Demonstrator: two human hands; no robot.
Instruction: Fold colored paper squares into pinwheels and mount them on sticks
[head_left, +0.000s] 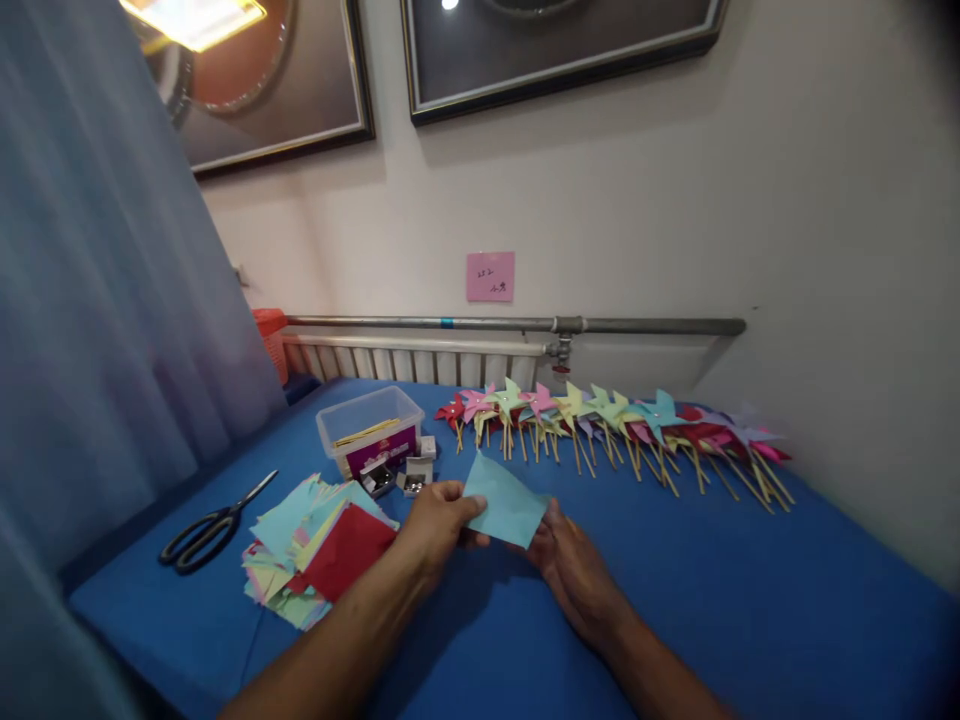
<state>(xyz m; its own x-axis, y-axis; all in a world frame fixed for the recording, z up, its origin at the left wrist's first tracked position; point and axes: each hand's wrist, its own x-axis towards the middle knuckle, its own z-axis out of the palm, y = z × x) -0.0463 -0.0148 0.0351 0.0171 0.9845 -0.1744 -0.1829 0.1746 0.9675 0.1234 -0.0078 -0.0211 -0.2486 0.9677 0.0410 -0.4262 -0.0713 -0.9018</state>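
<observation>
A light blue paper square (506, 505) is held just above the blue table (750, 600), pinched between both hands. The left hand (439, 525) grips its left edge, thumb on top and fingers closed beneath. The right hand (574, 570) holds the lower right corner, its fingers mostly hidden behind the sheet. Just left of the left hand's fingers lies a stack of coloured paper (319, 550), with scissors (214, 525) farther left. Beyond the fingers stand a clear plastic box (367, 425) and small metal clips (397, 475). A row of pinwheels (615, 425) stretches beyond the right hand.
</observation>
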